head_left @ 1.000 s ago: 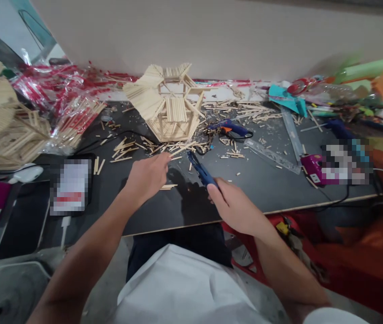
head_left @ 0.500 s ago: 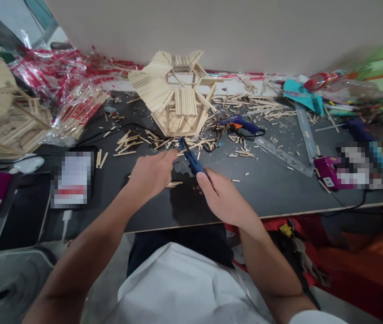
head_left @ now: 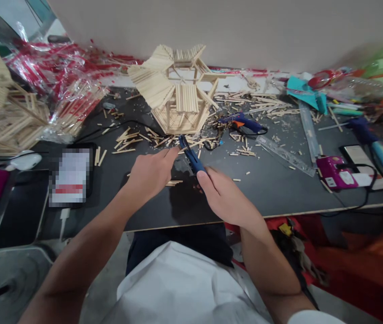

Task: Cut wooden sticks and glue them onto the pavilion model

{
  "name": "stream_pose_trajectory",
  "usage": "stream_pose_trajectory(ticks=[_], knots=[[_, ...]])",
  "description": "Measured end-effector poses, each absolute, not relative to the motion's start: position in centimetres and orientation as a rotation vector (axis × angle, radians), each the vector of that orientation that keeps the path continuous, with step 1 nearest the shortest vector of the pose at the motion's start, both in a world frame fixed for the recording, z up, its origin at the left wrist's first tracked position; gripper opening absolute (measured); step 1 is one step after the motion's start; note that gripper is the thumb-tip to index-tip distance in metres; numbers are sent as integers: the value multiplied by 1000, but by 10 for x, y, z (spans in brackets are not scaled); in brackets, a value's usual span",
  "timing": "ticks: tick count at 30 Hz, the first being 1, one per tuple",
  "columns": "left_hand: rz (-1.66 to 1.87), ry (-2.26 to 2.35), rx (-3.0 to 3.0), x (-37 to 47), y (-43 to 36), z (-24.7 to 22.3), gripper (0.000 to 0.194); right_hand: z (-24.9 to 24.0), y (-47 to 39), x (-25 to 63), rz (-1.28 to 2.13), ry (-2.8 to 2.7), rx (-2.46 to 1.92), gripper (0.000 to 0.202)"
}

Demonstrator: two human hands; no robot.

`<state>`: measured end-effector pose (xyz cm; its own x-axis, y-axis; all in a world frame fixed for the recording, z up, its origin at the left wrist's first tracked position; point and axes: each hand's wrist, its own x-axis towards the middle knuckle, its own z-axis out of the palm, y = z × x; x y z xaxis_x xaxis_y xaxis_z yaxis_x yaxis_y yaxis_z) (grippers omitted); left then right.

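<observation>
My right hand (head_left: 223, 195) is closed around a pair of blue-handled pliers (head_left: 194, 161), their dark jaws pointing up and away to the left. In a pinch, my left hand (head_left: 154, 171) holds a thin wooden stick (head_left: 181, 150) whose end meets the jaws. Most of that stick is hidden by the fingers. Just beyond the jaws stands a small pavilion-like model (head_left: 186, 99) built of wooden sticks, with part of its roof open. Cut stick pieces (head_left: 127, 141) lie around its base, and a few more (head_left: 174, 183) are beneath my hands.
A blue glue gun (head_left: 245, 123) and a clear ruler (head_left: 284, 155) lie to the right. Phones (head_left: 20, 211), purple power sockets (head_left: 335, 173) and cables sit on both sides. A second stick model (head_left: 5, 117) and plastic-wrapped stick bundles (head_left: 76, 105) stand at left.
The view has shifted slightly. My hands, the stick and the pliers keep nearly the same pose, with the stick still at the jaws.
</observation>
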<state>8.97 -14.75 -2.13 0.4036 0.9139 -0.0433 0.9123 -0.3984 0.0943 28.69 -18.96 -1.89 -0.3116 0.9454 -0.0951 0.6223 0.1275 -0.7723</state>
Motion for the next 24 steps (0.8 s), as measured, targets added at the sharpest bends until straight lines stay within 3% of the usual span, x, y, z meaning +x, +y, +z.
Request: stream_pose_trajectory(ticks=[24], knots=[[-66, 1676, 2494, 91, -148, -18, 37, -19, -187, 284, 1072, -2004, -1513, 38]])
